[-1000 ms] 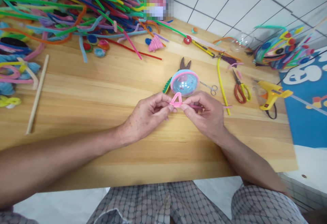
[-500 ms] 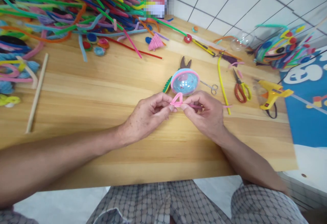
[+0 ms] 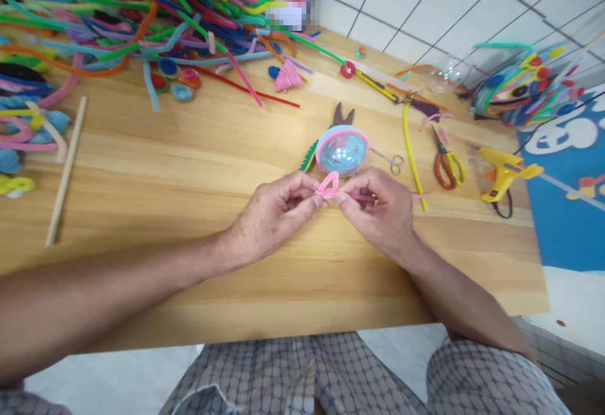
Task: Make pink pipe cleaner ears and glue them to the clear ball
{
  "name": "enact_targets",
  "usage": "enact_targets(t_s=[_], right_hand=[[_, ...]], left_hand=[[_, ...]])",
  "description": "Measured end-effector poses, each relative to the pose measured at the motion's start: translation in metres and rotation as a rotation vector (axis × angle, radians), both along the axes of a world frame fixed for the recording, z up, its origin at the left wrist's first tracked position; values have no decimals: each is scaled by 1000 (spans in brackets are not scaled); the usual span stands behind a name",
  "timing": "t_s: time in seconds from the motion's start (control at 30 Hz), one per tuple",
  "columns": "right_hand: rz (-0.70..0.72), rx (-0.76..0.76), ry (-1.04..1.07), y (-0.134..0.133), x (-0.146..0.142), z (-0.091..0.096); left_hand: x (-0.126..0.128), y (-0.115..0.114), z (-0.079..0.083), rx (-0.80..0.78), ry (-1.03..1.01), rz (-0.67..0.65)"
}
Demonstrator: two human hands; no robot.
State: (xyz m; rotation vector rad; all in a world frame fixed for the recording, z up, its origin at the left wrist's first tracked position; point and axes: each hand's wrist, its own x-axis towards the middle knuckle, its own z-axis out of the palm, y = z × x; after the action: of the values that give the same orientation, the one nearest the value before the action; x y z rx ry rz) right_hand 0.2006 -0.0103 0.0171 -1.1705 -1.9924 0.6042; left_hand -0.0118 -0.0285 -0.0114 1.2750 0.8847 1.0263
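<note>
A pink pipe cleaner, bent into a small triangle, is pinched between my two hands above the wooden table. My left hand grips its left corner with thumb and fingertips. At the right corner, my right hand pinches it too, and a straight pink end runs out past the fingers. Just beyond the triangle sits a clear plastic dome with a pink and light-blue rim. Green-handled pliers lie partly hidden behind the dome.
Small metal scissors, a yellow pipe cleaner, red-and-yellow scissors and a yellow glue gun lie to the right. A heap of coloured pipe cleaners covers the back left. A wooden stick rests on the left.
</note>
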Motion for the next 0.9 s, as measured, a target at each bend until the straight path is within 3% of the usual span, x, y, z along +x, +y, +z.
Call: enact_targets(t_s=[0.9], right_hand=[[31, -43, 67, 0, -1, 0]], left_hand=[[-2, 3, -3, 31, -55, -35]])
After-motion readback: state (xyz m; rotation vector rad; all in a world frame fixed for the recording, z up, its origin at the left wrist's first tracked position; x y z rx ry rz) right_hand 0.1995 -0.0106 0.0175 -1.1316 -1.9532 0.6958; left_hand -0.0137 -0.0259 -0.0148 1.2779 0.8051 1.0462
